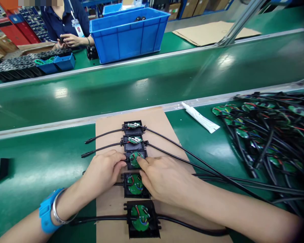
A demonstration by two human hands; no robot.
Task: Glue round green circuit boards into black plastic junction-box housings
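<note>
A column of black plastic housings runs down a cardboard sheet (111,131), each with a green circuit board and black cables. At the middle housing (129,166), my left hand (105,167) pinches the black cable at its left edge; the fingers hide most of that cable. My right hand (164,175) reaches over the right edge of the same housing. Its index fingertip touches the circuit board (133,158), and its thumb is bent below; whatever lies between them is hidden. Nearer to me are a housing (126,193) and the nearest housing (133,233), with their boards lying flat.
Cabled circuit boards (268,135) are heaped at the right. A white tube (201,117) lies beside the cardboard. Behind the metal rail stand a large blue bin (129,40), small blue trays (64,62) and black rings (17,65). A co-worker (66,23) handles a small part there.
</note>
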